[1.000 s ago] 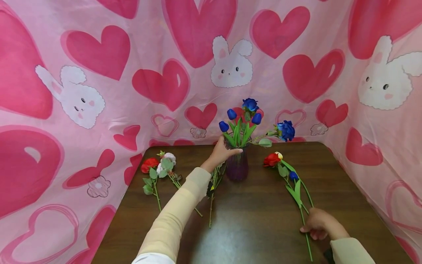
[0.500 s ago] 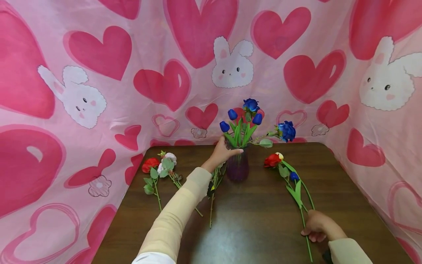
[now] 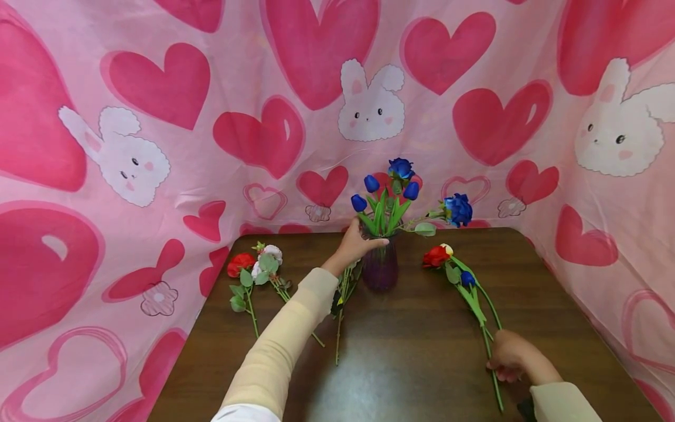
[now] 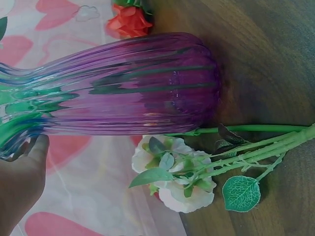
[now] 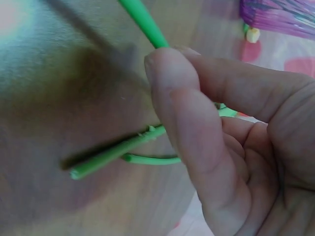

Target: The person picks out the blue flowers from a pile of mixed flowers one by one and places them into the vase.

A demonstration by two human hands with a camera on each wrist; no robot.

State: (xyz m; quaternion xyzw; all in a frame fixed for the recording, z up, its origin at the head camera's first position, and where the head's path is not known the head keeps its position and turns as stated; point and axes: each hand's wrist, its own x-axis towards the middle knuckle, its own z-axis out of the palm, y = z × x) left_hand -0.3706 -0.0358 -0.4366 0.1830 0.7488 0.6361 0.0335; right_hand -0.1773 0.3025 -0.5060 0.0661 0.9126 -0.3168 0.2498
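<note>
With thumb and fingers round its neck, my left hand (image 3: 355, 247) holds a purple ribbed glass vase (image 3: 381, 269) upright on the table. Blue tulips (image 3: 371, 183) and blue roses (image 3: 457, 209) stand in it, one rose leaning far out to the right. At the right, my right hand (image 3: 514, 354) pinches the green stem of a single blue tulip (image 3: 467, 279); the right wrist view shows this stem (image 5: 145, 22) between thumb and fingertips. Beneath it on the table lie a red rose (image 3: 435, 257) and a pale yellow flower (image 3: 447, 249), their stem ends (image 5: 118, 152) beside my fingers.
On the left of the brown table (image 3: 416, 346) lie a red rose (image 3: 241, 265) and pinkish-white flowers (image 3: 271, 254). More white flowers (image 4: 177, 189) lie beside the vase, partly hidden by my left arm. A pink heart-print cloth (image 3: 369, 158) hangs around the table.
My right hand has shifted slightly, and the blue tulip with it: its head is a little to the left and its stem end a little higher in view. The left hand and vase stay put.
</note>
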